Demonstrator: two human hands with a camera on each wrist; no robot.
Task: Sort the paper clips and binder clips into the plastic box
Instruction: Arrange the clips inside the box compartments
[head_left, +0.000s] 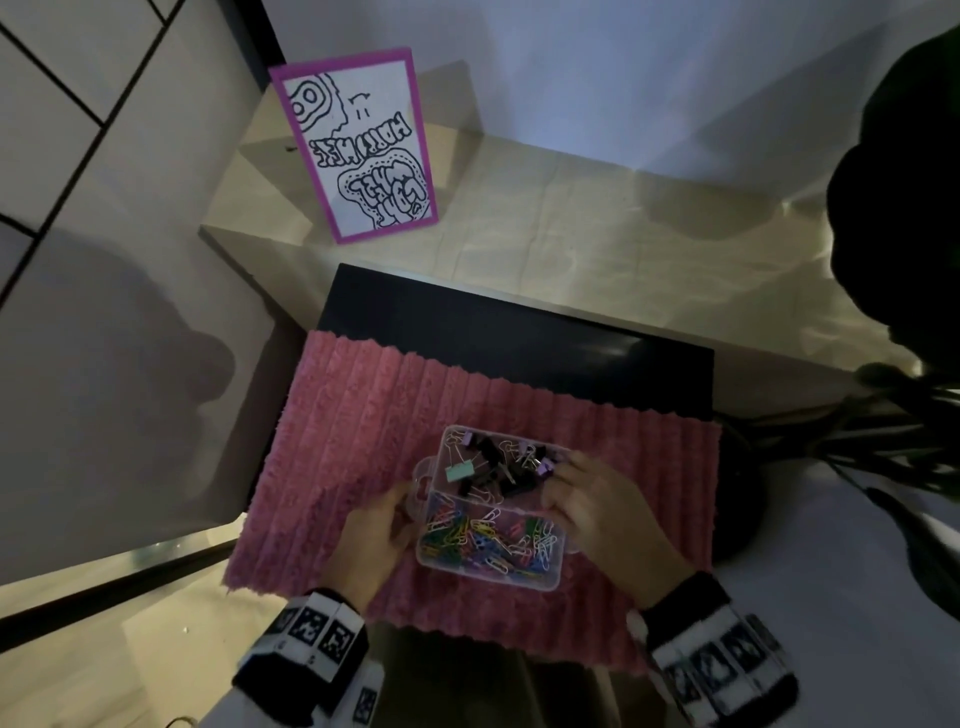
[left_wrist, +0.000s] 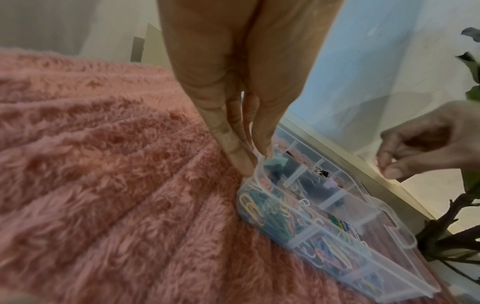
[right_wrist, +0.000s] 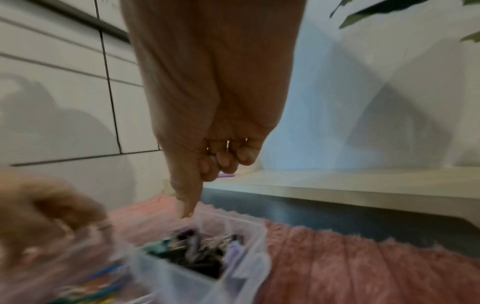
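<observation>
The plastic box sits on the pink fluffy mat, near its front edge, and it looks well stocked: the binder clips, black with a mint one and a few lilac ones, lie in the far compartment, and the coloured paper clips fill the near one. I see no loose clips on the mat around it, so the sorting looks about done, and my guess is we are at the tidy-up stage: steadying or shifting the box, perhaps closing it, though no lid shows. Now the left hand: it is at the box's left side, and the wrist view shows its fingers long and nearly straight, tips pinched on the clear tab at that rim. The right hand hovers at the right side, fingers curled in toward the palm, thumb pointing down just over the binder compartment; whether it touches the box or holds a clip I cannot tell, the wrist view is smeared. The next move calls for a level, two-sided grip, since the open box could spill if tipped.
</observation>
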